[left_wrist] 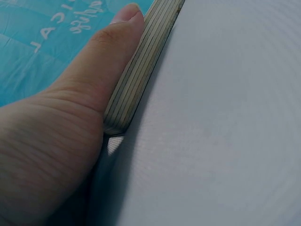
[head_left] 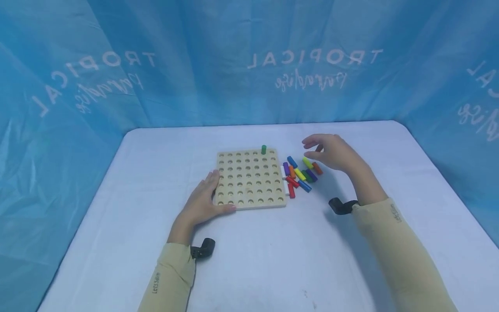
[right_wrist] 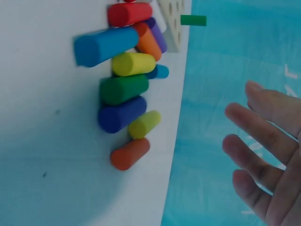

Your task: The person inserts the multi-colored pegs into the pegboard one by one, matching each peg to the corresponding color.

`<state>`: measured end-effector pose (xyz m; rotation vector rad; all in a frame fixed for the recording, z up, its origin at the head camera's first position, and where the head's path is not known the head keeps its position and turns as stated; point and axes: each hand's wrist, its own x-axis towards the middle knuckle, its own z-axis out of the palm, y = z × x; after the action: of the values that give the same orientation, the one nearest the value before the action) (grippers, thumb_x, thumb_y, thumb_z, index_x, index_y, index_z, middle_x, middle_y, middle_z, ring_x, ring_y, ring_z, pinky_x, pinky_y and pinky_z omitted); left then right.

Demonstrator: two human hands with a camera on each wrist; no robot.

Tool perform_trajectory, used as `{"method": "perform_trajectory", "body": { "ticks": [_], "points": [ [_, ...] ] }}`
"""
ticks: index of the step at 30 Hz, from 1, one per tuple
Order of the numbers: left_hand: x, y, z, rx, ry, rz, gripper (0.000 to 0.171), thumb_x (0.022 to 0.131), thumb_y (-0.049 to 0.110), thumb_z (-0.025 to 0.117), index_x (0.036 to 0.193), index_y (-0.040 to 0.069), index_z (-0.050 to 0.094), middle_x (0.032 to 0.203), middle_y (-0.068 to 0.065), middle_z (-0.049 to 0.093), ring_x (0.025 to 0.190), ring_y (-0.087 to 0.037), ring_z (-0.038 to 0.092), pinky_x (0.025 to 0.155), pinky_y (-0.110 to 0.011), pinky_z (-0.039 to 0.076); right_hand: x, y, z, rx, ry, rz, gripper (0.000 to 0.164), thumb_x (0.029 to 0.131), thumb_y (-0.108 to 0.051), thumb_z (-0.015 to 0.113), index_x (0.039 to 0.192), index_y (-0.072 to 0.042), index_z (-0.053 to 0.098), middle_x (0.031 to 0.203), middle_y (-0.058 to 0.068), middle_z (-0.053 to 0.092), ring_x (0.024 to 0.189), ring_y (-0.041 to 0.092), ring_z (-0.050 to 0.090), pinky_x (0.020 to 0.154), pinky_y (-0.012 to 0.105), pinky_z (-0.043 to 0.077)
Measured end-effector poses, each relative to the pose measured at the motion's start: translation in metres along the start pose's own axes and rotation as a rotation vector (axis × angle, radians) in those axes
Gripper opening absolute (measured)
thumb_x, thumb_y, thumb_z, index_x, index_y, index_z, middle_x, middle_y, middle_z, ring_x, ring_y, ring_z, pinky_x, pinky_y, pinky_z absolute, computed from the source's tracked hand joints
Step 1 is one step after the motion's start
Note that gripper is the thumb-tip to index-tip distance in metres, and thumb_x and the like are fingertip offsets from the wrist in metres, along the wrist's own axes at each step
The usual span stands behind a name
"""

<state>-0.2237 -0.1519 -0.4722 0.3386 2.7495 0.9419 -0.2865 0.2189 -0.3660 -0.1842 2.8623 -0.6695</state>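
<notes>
A square wooden pegboard (head_left: pixel 249 178) with rows of holes lies on the table. One green peg (head_left: pixel 264 149) stands upright in its far row, near the right corner. My left hand (head_left: pixel 202 197) rests against the board's near left corner, thumb along the near edge and fingers at the left side; in the left wrist view the thumb (left_wrist: pixel 101 59) lies along the layered edge. My right hand (head_left: pixel 331 151) hovers above the loose pegs with fingers apart and nothing between them. Below it lie a yellow-green peg (head_left: pixel 307 163) and an orange peg (head_left: pixel 317 168).
Right of the board lies a pile of coloured pegs, among them a red peg (head_left: pixel 291 191), a blue peg (head_left: pixel 304 186), a yellow peg (head_left: pixel 299 174) and a purple peg (head_left: pixel 286 168). The table (head_left: pixel 249 255) has a white cover. A blue printed curtain (head_left: pixel 234 95) hangs around it.
</notes>
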Motion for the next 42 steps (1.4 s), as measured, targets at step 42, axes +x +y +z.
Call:
{"method": "perform_trajectory", "body": {
  "ticks": [42],
  "points": [
    [0.005,-0.004,0.002,-0.017,-0.010,-0.033,0.129,0.066,0.074,0.076,0.161,0.024,0.003,0.169,0.002,0.002,0.157,-0.026,0.004,0.128,-0.049,0.008,0.009,0.057,0.047,0.038,-0.184,-0.183,0.053,0.082,-0.022,0.083,0.132,-0.023,0.066,0.121,0.003,0.064,0.103,0.020,0.051,0.081,0.029,0.051]
  ]
}}
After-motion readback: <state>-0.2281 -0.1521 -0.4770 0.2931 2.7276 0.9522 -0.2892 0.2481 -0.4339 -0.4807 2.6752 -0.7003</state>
